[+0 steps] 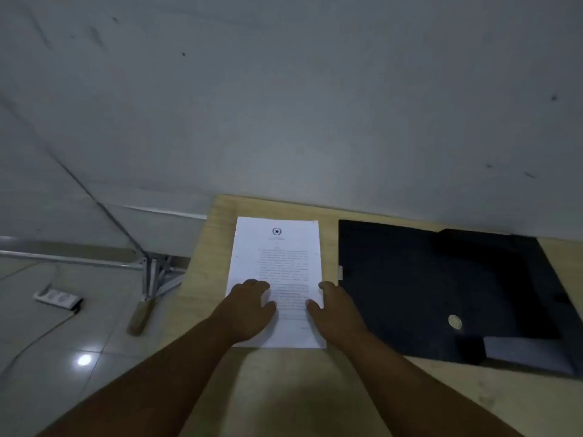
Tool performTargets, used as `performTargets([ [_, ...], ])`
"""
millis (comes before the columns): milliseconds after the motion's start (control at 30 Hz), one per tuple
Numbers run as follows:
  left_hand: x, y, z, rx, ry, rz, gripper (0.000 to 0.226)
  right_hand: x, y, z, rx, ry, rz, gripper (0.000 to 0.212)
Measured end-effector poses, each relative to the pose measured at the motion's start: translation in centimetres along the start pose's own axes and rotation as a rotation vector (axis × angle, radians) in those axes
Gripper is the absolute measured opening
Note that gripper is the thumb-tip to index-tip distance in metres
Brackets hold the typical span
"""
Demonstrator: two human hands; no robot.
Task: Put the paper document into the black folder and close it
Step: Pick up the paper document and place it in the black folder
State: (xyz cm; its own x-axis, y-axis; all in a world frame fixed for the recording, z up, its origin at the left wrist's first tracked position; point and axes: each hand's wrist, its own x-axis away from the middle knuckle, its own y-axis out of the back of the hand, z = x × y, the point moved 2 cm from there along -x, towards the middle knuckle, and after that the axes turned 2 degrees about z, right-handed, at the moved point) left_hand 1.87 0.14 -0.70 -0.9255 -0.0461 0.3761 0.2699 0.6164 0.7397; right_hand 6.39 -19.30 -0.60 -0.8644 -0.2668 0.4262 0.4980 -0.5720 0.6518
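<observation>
White and printed, the paper document (pixel 277 266) lies flat on the pale wooden surface (pixel 284 389), its top edge toward the wall, with a round star emblem at its head and blocks of text too blurred to read. Both hands rest on its lower half. The left hand (pixel 249 310) lies palm down over the left edge of the sheet, fingers spread and loose, grasping nothing. The right hand (pixel 334 310) lies over the right edge, thumb on the page and fingers curled at the sheet's border; whether they are pinching the edge I cannot tell.

Just beside the document, to its right, the black folder (pixel 410 285) lies open and flat on the same surface, apart from the paper by a narrow strip of wood. A small round metal fitting (pixel 455 322) shows on its inner face, and a greyish pocket (pixel 527 354) sits at its near right corner.

Beyond the surface rises a grey wall (pixel 315 105). To the left, on the tiled floor (pixel 47 357), lie a white power strip (pixel 56 298) with its cable, and a metal frame leg (pixel 148 279).
</observation>
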Motion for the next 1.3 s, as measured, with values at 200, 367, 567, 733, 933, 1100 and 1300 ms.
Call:
performTargets([
  [200, 0.6, -2.4, 1.7, -0.251, -0.056, 0.061, 0.061, 0.0, -2.2, 0.6, -0.098, -0.15, -0.09, 0.044],
  [367, 0.8, -3.1, 2.3, -0.328, -0.058, 0.049, 0.067, -1.0, -2.7, 1.4, -0.358, -0.342, -0.123, 0.044],
  [567, 1.1, -3.1, 2.1, -0.327, -0.062, 0.025, 0.061, -0.6, -3.7, 1.5, -0.318, -0.305, -0.234, 0.028],
  [733, 1.6, -3.1, 1.2, -0.23, -0.07, -0.028, 0.049, 0.1, -2.9, 0.4, -0.479, -0.278, -0.312, 0.022],
  [933, 0.8, -1.7, -0.6, 0.084, 0.156, -0.299, 0.054, 1.0, -0.2, -1.9, -0.78, -0.337, -0.308, 0.018],
  [1100, -0.8, -0.9, -2.9, 0.524, 0.364, -0.274, 0.066, 2.5, 3.9, -5.3, -0.84, -0.327, -0.291, 0.016],
  [1300, -1.2, -2.8, -8.4, 0.821, 0.256, -0.229, 0.044, 4.0, 9.2, -10.8, -0.826, -0.291, -0.309, 0.014],
])
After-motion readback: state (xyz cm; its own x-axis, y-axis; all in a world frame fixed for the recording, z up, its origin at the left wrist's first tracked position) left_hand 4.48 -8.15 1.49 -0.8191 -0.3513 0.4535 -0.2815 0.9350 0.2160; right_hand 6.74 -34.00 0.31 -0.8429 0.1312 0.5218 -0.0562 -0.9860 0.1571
